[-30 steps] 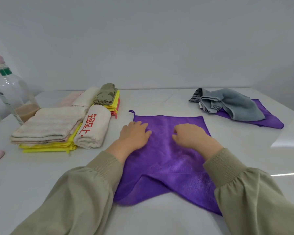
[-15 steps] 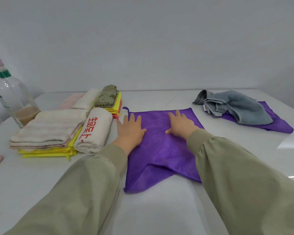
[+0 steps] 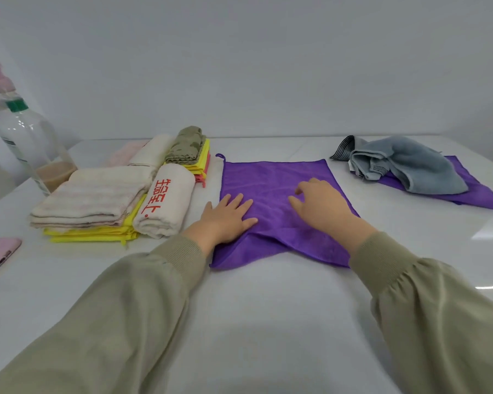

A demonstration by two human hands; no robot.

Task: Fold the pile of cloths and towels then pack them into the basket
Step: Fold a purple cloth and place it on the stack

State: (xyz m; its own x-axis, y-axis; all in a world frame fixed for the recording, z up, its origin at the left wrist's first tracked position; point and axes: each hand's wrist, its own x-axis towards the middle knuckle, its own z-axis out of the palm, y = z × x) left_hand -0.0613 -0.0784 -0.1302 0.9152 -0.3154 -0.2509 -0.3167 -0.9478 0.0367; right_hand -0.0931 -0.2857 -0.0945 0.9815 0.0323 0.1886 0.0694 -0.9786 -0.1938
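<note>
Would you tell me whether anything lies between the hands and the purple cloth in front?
Nothing visible does: the left hand lies flat on the purple cloth, and the right hand touches it with bent fingers. No basket is in view, so that path cannot be judged.

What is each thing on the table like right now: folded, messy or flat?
purple cloth: spread out, unfolded.
left hand: flat on purple cloth.
right hand: on purple cloth, fingers bent; pinching unclear.
grey towel: crumpled, on second purple cloth.
second purple cloth: unfolded, under grey towel.
striped towel: folded, stacked on yellow cloths.
lettered towel: folded.
bottle: upright, little brown liquid.
</note>
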